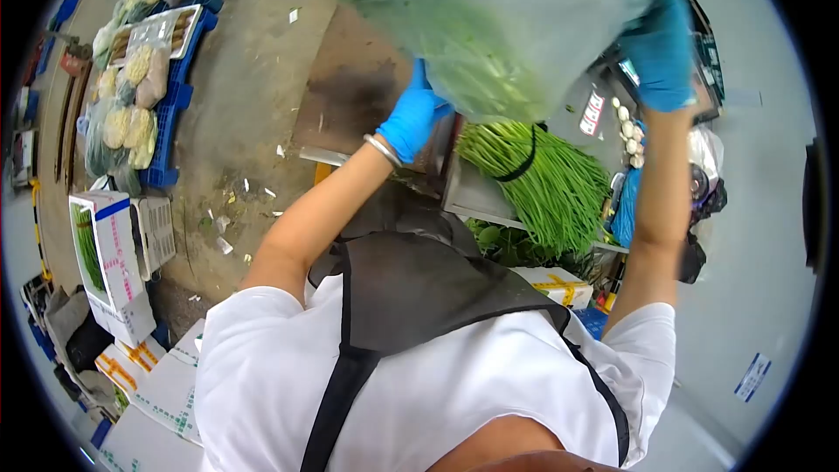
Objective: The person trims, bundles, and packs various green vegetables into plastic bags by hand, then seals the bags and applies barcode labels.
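A large translucent plastic bag [516, 26] with green vegetables inside hangs raised between my gloved hands. My left hand [411, 118], in a blue glove, touches the bag's lower left side, its fingers partly hidden behind the plastic. At the upper right my right hand [660, 57], slightly blurred, has its fingers closed on the bag's edge. Below the bag, a big bundle of long green stalks [551, 188] lies on a metal surface [476, 192], bound by a black band. The bag covers the bundle's upper end.
A brown board [341, 79] lies beyond my left hand. White mushrooms or bulbs [629, 133] and a blue bag [626, 210] sit right of the bundle. Blue pallets [170, 122] with bagged vegetables stand at the far left, above white boxes [118, 253].
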Demonstrator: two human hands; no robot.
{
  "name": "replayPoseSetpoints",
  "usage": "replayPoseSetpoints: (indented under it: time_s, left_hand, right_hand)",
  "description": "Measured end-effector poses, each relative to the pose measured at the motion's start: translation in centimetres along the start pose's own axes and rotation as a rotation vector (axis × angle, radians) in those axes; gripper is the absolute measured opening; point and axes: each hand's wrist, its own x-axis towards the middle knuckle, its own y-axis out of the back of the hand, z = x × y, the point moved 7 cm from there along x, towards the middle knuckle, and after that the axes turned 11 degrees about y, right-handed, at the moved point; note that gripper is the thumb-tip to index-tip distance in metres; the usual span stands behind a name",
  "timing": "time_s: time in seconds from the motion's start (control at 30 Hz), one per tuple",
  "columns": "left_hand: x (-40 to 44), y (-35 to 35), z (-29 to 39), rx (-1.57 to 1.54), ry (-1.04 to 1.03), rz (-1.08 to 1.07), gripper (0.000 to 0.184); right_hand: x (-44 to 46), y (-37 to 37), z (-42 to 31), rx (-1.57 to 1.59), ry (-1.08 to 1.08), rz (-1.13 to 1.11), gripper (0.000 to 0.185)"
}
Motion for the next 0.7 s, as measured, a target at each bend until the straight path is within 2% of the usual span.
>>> replayPoseSetpoints:
  time_s: [0.07, 0.1, 0.13, 0.17, 0.2, 0.23, 0.3, 0.4, 0.47, 0.5, 0.53, 0.57, 0.6, 0.63, 0.7]
  left_hand:
    - [2.8, 9.5, -2.8, 0.141, 0.219, 0.173, 0.061]
    - [2.4, 13.1, -3.2, 0.186, 0.270, 0.225, 0.066]
    - [2.0, 16.7, -3.5, 0.229, 0.322, 0.275, 0.070]
    - [2.5, 21.1, -4.3, 0.206, 0.284, 0.322, 0.071]
    - [0.8, 22.5, -3.2, 0.003, 0.252, 0.503, 0.069]
    - [0.6, 25.2, -3.0, -0.183, 0.246, 0.569, 0.074]
    - [-0.1, 28.1, -2.4, -0.536, 0.251, 0.576, 0.086]
    - [-0.1, 30.1, -1.2, -0.436, 0.223, 0.519, 0.092]
    - [2.0, 36.4, -2.6, 0.247, 0.097, 0.375, 0.086]
    - [2.1, 36.5, -2.0, 0.334, 0.037, 0.333, 0.077]
    - [2.0, 35.8, -1.2, 0.017, 0.075, 0.298, 0.067]
    - [1.8, 34.2, -0.3, -0.316, 0.106, 0.275, 0.058]
    - [1.8, 33.0, 0.1, -0.510, 0.131, 0.262, 0.050]
    - [1.5, 32.1, 0.1, -0.578, 0.175, 0.258, 0.042]
    - [0.2, 29.9, -1.2, -0.592, 0.306, 0.332, 0.031]
  right_hand:
    - [-3.6, -7.6, 5.5, 0.611, -0.406, 0.060, 0.020]
    - [-6.2, -11.5, 9.2, 1.066, -0.698, 0.100, 0.015]
    - [-9.4, -14.4, 11.4, 0.995, -0.785, 0.136, 0.015]
    - [-13.0, -17.4, 13.5, 0.923, -0.874, 0.175, 0.019]
    - [-16.2, -20.1, 15.5, 0.812, -0.943, 0.100, 0.018]
    - [-19.5, -22.5, 17.9, 0.699, -1.012, 0.026, 0.018]
    - [-27.8, -27.5, 23.4, 0.640, -1.272, -0.021, 0.020]
    - [-26.8, -29.0, 21.7, 0.664, -1.268, 0.264, 0.022]
    - [-23.7, -28.4, 20.1, 0.537, -1.186, 0.069, 0.029]
    - [-23.2, -27.7, 19.8, 0.461, -1.148, -0.009, 0.035]
    - [-22.5, -26.3, 20.0, 0.178, -0.826, 0.013, 0.043]
    - [-21.8, -24.7, 17.6, 0.024, -0.643, -0.022, 0.049]
    - [-21.2, -23.2, 15.0, -0.150, -0.467, -0.037, 0.057]
    - [-19.3, -20.7, 9.1, -0.173, -0.427, -0.094, 0.064]
    - [-20.5, -18.3, 3.4, -0.076, -0.485, -0.320, 0.063]
